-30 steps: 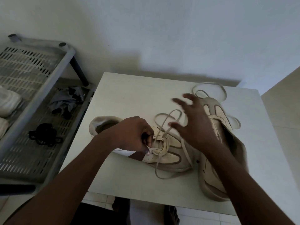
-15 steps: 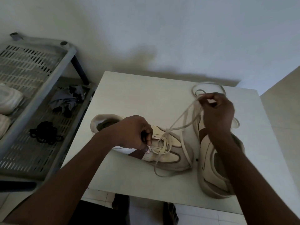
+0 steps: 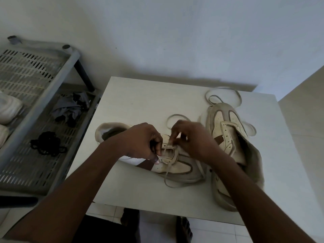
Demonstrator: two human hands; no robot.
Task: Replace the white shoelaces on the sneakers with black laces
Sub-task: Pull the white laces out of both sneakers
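Two cream sneakers lie on a white table (image 3: 140, 102). The left sneaker (image 3: 177, 166) lies on its side, toe to the right, and my left hand (image 3: 142, 140) grips it at the eyelets. My right hand (image 3: 191, 137) pinches the white lace (image 3: 166, 176) just above the eyelet row, fingers curled. Loose loops of that lace trail in front of the shoe and behind my hands. The right sneaker (image 3: 226, 130) stands beside it with no lace in its eyelets; a pulled-out white lace (image 3: 222, 92) lies around its toe. A bundle of black laces (image 3: 46, 143) sits on the rack at the left.
A grey slatted rack (image 3: 35, 95) stands left of the table, holding a dark crumpled cloth (image 3: 70, 109) and white shoes (image 3: 7, 109) at its far left. A white wall rises behind. My feet show on the tiled floor under the table's near edge.
My right hand, which had drawn the lace up and away to the right, has come back down to the left sneaker's eyelets. The lace has gone slack. My left hand stayed in place.
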